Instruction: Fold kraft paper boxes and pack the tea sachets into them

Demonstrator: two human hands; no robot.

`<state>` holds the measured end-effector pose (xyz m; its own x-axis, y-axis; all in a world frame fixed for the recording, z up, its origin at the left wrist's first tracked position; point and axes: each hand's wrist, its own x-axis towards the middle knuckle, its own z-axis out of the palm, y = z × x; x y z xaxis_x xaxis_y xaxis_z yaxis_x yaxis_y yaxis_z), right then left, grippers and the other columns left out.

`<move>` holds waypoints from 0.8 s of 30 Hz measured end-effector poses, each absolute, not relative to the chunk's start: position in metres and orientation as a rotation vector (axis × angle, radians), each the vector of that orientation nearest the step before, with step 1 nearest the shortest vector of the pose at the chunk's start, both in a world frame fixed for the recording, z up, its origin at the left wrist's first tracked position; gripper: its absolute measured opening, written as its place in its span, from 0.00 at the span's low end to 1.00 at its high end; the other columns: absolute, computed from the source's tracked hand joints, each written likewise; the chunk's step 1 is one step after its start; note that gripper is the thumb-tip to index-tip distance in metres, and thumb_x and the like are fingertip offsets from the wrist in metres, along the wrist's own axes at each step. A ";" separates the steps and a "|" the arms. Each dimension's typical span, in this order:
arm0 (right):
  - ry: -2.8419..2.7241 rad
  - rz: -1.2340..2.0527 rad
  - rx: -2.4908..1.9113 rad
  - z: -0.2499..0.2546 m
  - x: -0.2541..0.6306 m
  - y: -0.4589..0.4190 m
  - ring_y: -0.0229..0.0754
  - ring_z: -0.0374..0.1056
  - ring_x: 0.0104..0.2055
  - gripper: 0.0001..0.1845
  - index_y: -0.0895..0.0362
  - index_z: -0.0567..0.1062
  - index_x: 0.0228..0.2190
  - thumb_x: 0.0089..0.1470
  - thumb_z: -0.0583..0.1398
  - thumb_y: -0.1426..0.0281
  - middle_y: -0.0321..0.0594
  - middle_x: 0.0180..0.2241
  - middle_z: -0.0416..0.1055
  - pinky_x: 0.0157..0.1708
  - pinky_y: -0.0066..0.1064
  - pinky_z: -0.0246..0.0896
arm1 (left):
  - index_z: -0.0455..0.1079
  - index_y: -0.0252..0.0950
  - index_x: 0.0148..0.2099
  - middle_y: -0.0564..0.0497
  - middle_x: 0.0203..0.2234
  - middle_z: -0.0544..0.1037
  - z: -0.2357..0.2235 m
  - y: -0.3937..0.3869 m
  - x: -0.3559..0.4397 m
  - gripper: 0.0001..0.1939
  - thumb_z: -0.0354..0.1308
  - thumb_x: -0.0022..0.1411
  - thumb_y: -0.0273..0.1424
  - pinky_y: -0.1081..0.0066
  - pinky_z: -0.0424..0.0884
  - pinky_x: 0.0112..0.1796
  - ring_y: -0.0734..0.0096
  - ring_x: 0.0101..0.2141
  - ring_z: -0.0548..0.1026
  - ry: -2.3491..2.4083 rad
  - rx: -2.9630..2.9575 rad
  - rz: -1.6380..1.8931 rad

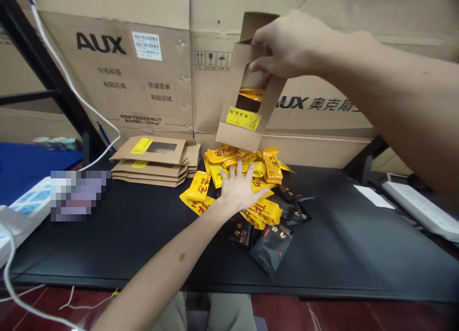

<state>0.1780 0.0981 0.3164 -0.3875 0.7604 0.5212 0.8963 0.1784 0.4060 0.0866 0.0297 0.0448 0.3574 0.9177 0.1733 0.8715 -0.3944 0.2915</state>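
from afar, work looked partway: my right grip (pixel 287 46) clasped a tilted box (pixel 247 117), a packet (pixel 253 94) showing inside; my left grip (pixel 236 191) was splayed over packets (pixel 265 210) heaped on the counter (pixel 340 230); stacked boxes (pixel 148 158) lay apart, untouched.

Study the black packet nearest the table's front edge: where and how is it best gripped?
Probably pinch the black packet by its near corner, coming from the front: that corner points toward the table's front edge, free of the yellow packets behind it.
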 end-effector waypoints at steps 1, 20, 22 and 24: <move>-2.250 -0.996 -1.594 0.317 0.179 0.097 0.51 0.73 0.49 0.21 0.51 0.78 0.52 0.60 0.62 0.56 0.43 0.51 0.79 0.48 0.47 0.70 | 0.46 0.40 0.77 0.35 0.75 0.47 0.044 0.032 0.091 0.52 0.45 0.62 0.65 0.32 0.47 0.66 0.32 0.70 0.55 1.625 2.474 0.455; -2.071 -0.879 -1.353 0.303 0.199 0.075 0.62 0.72 0.58 0.20 0.57 0.81 0.50 0.58 0.62 0.63 0.48 0.52 0.79 0.58 0.55 0.65 | 0.74 0.34 0.53 0.38 0.50 0.78 0.064 0.000 0.086 0.23 0.41 0.75 0.40 0.52 0.66 0.58 0.50 0.56 0.71 1.480 2.803 0.663; -2.044 -0.860 -1.316 0.305 0.200 0.075 0.61 0.70 0.59 0.20 0.56 0.81 0.49 0.57 0.63 0.63 0.47 0.53 0.78 0.59 0.54 0.64 | 0.73 0.33 0.56 0.35 0.54 0.76 0.061 0.003 0.069 0.24 0.42 0.74 0.40 0.46 0.64 0.59 0.45 0.58 0.69 1.585 2.773 0.700; -2.041 -0.827 -1.307 0.308 0.200 0.073 0.61 0.69 0.60 0.21 0.56 0.80 0.50 0.57 0.61 0.63 0.48 0.55 0.76 0.60 0.53 0.63 | 0.66 0.33 0.65 0.34 0.63 0.69 0.056 0.011 0.054 0.29 0.48 0.71 0.45 0.39 0.55 0.64 0.38 0.64 0.63 1.787 2.685 0.716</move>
